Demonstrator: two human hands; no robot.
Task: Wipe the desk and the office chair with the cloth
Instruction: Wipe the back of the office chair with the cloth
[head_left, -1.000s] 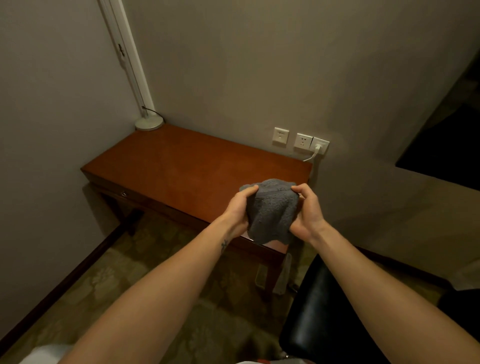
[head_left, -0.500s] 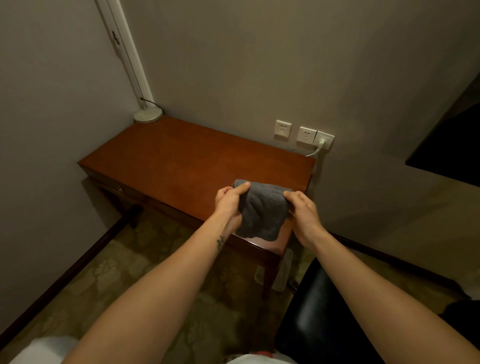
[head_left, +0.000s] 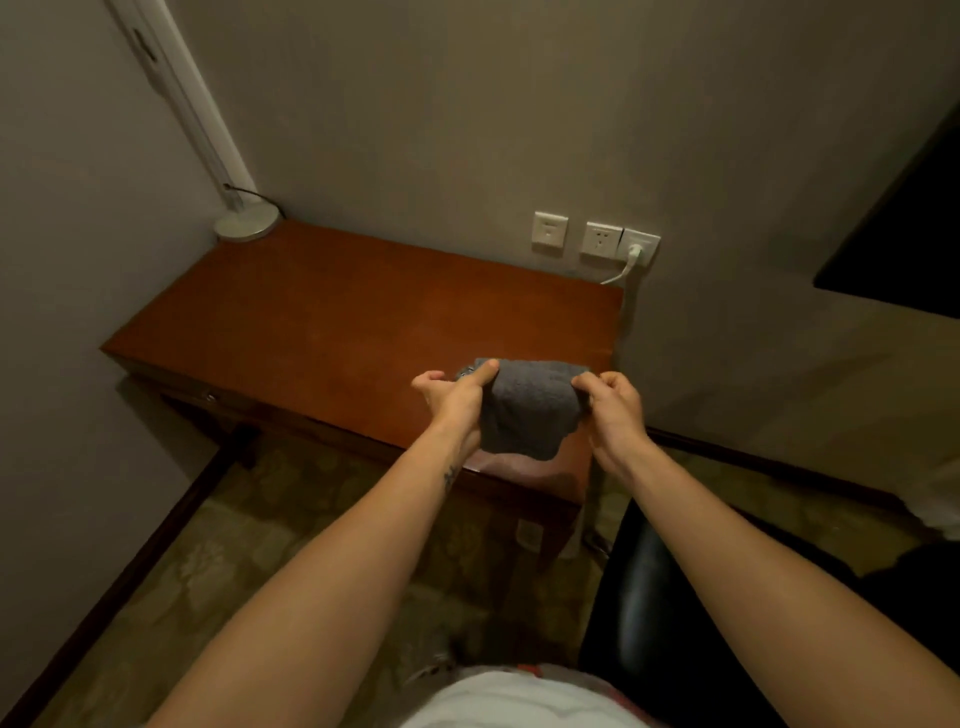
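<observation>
A folded grey cloth (head_left: 527, 410) hangs between both hands, just above the near right corner of the reddish-brown wooden desk (head_left: 337, 322). My left hand (head_left: 457, 400) pinches the cloth's upper left edge with thumb and fingers. My right hand (head_left: 613, 410) pinches its upper right edge. The cloth's lower edge droops over the desk's front rim. A black office chair (head_left: 654, 597) stands at the lower right, partly covered by my right forearm.
A white lamp base (head_left: 247, 223) with a tall stem sits on the desk's far left corner. Wall sockets (head_left: 597, 241) with a white plug and cable are above the desk's right end. Walls close in on the left and behind. Patterned carpet (head_left: 218, 566) lies below.
Both hands lowered the cloth from a bunched hold in the air towards the desk's right front corner and spread it wider. The view has come closer to the desk.
</observation>
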